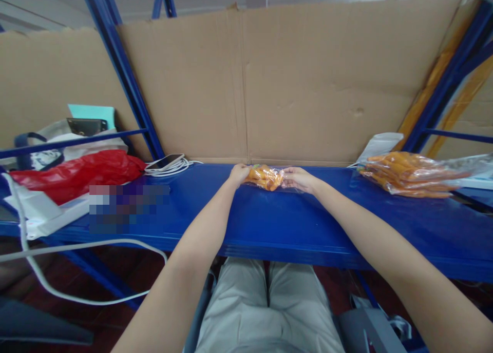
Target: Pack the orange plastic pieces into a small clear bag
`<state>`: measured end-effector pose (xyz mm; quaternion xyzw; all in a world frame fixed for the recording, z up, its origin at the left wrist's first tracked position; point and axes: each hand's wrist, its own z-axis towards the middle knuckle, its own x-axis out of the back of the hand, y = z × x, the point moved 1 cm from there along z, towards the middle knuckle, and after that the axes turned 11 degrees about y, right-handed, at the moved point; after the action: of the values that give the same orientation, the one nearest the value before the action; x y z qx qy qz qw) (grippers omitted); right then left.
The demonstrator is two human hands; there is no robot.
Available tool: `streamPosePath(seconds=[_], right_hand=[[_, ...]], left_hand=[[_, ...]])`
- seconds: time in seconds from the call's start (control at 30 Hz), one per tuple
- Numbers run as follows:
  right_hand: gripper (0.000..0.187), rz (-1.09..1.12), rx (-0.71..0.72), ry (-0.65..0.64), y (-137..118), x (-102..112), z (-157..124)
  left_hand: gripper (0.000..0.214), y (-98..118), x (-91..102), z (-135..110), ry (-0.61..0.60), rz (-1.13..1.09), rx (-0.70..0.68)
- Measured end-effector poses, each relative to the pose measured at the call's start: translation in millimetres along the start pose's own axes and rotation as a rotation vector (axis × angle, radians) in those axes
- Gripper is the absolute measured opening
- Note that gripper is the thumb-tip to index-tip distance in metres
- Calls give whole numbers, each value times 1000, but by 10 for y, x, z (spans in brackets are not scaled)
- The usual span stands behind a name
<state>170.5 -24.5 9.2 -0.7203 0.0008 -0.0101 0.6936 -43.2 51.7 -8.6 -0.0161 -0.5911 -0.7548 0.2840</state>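
We see our left hand and right hand pinching opposite ends of a small clear bag of orange pieces on the blue shelf. It looks filled. A pile of filled bags lies well apart, right.
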Motion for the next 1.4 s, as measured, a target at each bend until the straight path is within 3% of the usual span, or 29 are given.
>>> streamPosePath(seconds=[0.23,0.33,0.57,0.73,0.93,1.2,1.4], right_hand=[[17,-172,85,8,29,-21,11],[15,-173,78,62,18,-32,-11],[18,-174,75,54,-24,-43,-70],[16,-325,118,95,-29,-49,-53],[39,-528,168,124,-30,-53,-23],[32,-329,117,-30,-49,51,-27],[32,-286,105,-42,-43,25,-23]], left_hand=[[31,80,75,-73,-45,8,-31],[27,84,69,-67,-28,50,-42],[23,77,26,-61,12,62,-46],[25,113,32,-88,21,196,-84],[28,190,82,-145,21,372,-218],[32,208,132,-195,28,426,-291],[35,212,141,-195,-1,397,-306]])
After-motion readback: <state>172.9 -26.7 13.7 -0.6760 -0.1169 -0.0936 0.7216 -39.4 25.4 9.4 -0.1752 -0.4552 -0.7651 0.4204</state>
